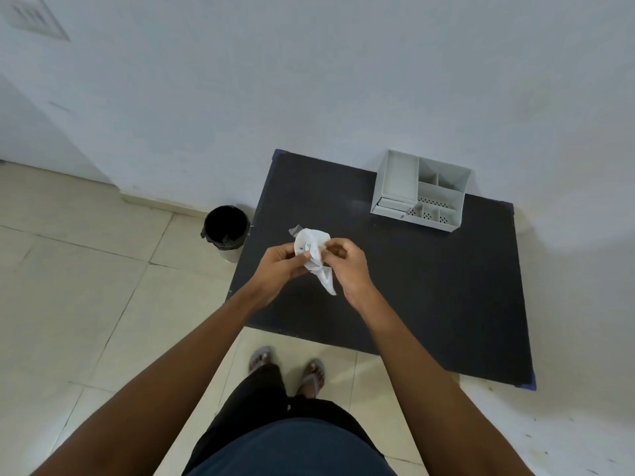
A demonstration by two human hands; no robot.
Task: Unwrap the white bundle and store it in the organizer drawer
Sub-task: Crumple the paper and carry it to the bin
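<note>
I hold the white bundle (314, 250) in both hands above the left part of the black table (429, 286). My left hand (280, 264) grips its left side, and my right hand (345, 262) pinches its right side. A loose white tail hangs down between my hands, and a small grey flap sticks out at the bundle's upper left. The white organizer (421, 190) stands at the far right of the table against the wall, with several open compartments on top and small drawers at its front left, which look shut.
A black-lined waste bin (226, 231) stands on the tiled floor just left of the table. The wall runs right behind the table. My feet in sandals (287, 367) are at the table's near edge.
</note>
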